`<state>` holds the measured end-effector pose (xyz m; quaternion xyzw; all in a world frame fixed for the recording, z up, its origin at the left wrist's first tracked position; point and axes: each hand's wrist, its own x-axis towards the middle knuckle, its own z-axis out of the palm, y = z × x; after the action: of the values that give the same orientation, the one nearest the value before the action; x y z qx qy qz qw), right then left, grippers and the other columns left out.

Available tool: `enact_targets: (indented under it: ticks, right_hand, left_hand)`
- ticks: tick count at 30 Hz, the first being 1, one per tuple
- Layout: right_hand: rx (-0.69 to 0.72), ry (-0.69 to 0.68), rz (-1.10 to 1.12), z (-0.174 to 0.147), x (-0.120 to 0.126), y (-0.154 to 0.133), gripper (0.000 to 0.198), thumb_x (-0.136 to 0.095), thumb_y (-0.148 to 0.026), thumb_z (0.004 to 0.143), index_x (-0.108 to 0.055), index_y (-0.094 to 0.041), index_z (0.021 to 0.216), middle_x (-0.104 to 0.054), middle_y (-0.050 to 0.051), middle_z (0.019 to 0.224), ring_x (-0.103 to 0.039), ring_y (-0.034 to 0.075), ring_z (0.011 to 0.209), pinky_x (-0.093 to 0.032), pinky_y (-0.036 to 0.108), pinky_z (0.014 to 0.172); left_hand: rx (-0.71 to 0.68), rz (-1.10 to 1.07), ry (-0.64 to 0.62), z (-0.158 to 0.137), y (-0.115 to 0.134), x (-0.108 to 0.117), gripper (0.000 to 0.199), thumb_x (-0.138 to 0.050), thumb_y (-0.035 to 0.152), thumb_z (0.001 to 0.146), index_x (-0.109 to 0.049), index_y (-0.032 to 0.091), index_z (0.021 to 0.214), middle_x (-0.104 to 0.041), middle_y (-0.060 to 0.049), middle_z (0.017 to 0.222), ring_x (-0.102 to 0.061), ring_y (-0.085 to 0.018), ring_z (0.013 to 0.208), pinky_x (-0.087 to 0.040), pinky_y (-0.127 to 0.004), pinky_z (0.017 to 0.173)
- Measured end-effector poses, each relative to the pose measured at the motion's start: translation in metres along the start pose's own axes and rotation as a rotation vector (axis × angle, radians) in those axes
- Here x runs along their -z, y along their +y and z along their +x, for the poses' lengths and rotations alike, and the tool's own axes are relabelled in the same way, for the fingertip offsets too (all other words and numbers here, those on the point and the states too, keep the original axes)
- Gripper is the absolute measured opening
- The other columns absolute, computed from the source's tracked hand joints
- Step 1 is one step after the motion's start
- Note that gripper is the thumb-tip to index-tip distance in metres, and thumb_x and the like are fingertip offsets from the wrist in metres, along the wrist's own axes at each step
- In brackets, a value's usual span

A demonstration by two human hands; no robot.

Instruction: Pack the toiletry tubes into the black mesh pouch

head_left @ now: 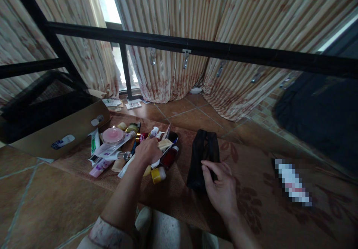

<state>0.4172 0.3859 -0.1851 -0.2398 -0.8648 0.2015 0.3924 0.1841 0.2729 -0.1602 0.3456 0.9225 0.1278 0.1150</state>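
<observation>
A heap of toiletries lies on the brown patterned cloth. My left hand [148,152] is down in the heap, its fingers curled and mostly hidden; what they grip I cannot make out. A flat beige item [165,144] shows right beside its fingertips. Around it are a dark red bottle [169,157], a yellow-capped jar [158,175], a round pink container [112,135], a purple tube [100,167] and a green-and-white tube [95,143]. To the right, my right hand [220,183] pinches the near part of a black mesh pouch [197,167], which has a long opening on top.
A cardboard box [75,129] holding black material stands at the left. Above the cloth [251,174] runs a black metal rail [167,41] with hanging clips. A pixelated white object [293,183] lies at the right. Striped curtains [179,73] hang behind, over tiled floor.
</observation>
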Motion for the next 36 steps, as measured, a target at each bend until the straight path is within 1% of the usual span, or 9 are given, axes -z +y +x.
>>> enact_targets:
  ticks: [3,8,12,17,20,23,28,32,36]
  right_hand:
    - [0.006,0.001,-0.004,0.000,0.000,0.000,0.013,-0.057,-0.025,0.089,-0.069,-0.024,0.095,-0.073,0.001,0.084,-0.066,0.019,0.079,-0.043,0.041,0.089]
    - [0.002,0.000,0.007,0.000,0.000,-0.002,0.013,-0.057,-0.024,0.089,-0.069,-0.024,0.095,-0.073,0.001,0.084,-0.065,0.019,0.079,-0.043,0.041,0.089]
    - [-0.005,-0.002,0.003,0.000,-0.001,-0.003,0.013,-0.057,-0.024,0.089,-0.069,-0.024,0.095,-0.072,0.001,0.084,-0.065,0.019,0.079,-0.042,0.041,0.089]
    - [0.007,-0.009,0.012,0.000,-0.001,-0.002,0.014,-0.056,-0.023,0.090,-0.069,-0.024,0.096,-0.073,0.001,0.085,-0.065,0.018,0.080,-0.040,0.043,0.092]
    - [0.005,-0.009,0.008,0.000,-0.001,-0.002,0.014,-0.056,-0.022,0.090,-0.069,-0.024,0.095,-0.073,0.000,0.084,-0.066,0.018,0.079,-0.039,0.043,0.094]
    - [0.003,-0.007,0.003,0.001,-0.002,-0.003,0.013,-0.057,-0.022,0.089,-0.069,-0.024,0.095,-0.072,0.000,0.083,-0.065,0.018,0.078,-0.039,0.043,0.093]
    - [-0.005,-0.001,0.007,0.002,-0.002,-0.005,0.013,-0.056,-0.022,0.090,-0.068,-0.024,0.094,-0.072,0.000,0.083,-0.065,0.017,0.078,-0.040,0.043,0.094]
    - [-0.040,0.023,0.051,0.000,-0.002,-0.007,0.014,-0.056,-0.024,0.090,-0.069,-0.025,0.095,-0.072,0.001,0.083,-0.065,0.019,0.081,-0.042,0.045,0.093]
    - [-0.098,0.137,0.210,-0.001,-0.001,-0.010,0.013,-0.057,-0.025,0.089,-0.069,-0.025,0.095,-0.071,0.003,0.089,-0.064,0.020,0.089,-0.046,0.042,0.090]
  left_hand:
    - [0.001,-0.121,0.019,-0.001,-0.001,0.005,0.025,-0.056,0.019,0.065,-0.067,0.019,0.088,-0.069,-0.013,0.089,-0.064,-0.031,0.091,-0.046,-0.035,0.073]
    - [-0.021,-0.797,-0.051,-0.005,0.001,0.011,0.017,-0.055,0.016,0.054,-0.060,0.018,0.069,-0.059,-0.001,0.058,-0.056,-0.019,0.056,-0.038,-0.025,0.050]
    - [-0.010,-1.231,-0.147,-0.007,0.009,0.008,0.025,-0.051,0.015,0.047,-0.057,0.017,0.070,-0.051,0.004,0.052,-0.044,-0.012,0.042,-0.028,-0.023,0.039]
    - [0.048,-1.565,-0.230,-0.006,0.018,0.003,0.039,-0.051,0.011,0.041,-0.061,0.013,0.078,-0.050,0.005,0.050,-0.039,-0.009,0.037,-0.026,-0.021,0.036]
    - [0.076,-1.702,-0.330,-0.009,0.022,0.004,0.051,-0.052,0.009,0.041,-0.064,0.011,0.090,-0.060,0.001,0.058,-0.049,-0.013,0.041,-0.037,-0.023,0.040]
    - [0.081,-1.821,-0.431,-0.012,0.025,0.004,0.054,-0.054,0.009,0.045,-0.065,0.009,0.099,-0.068,-0.006,0.070,-0.062,-0.018,0.057,-0.049,-0.028,0.054]
    - [0.013,-1.934,-0.630,-0.018,0.033,0.001,0.052,-0.053,0.017,0.063,-0.062,0.006,0.113,-0.071,-0.014,0.088,-0.068,-0.024,0.077,-0.053,-0.035,0.071]
    - [-0.012,-1.927,-0.665,-0.024,0.042,0.001,0.046,-0.050,0.032,0.079,-0.061,0.007,0.116,-0.070,-0.015,0.089,-0.067,-0.021,0.072,-0.054,-0.033,0.068]
    - [0.009,-1.898,-0.663,-0.027,0.052,0.002,0.052,-0.041,0.050,0.090,-0.065,0.007,0.108,-0.069,-0.015,0.085,-0.065,-0.019,0.065,-0.053,-0.029,0.061]
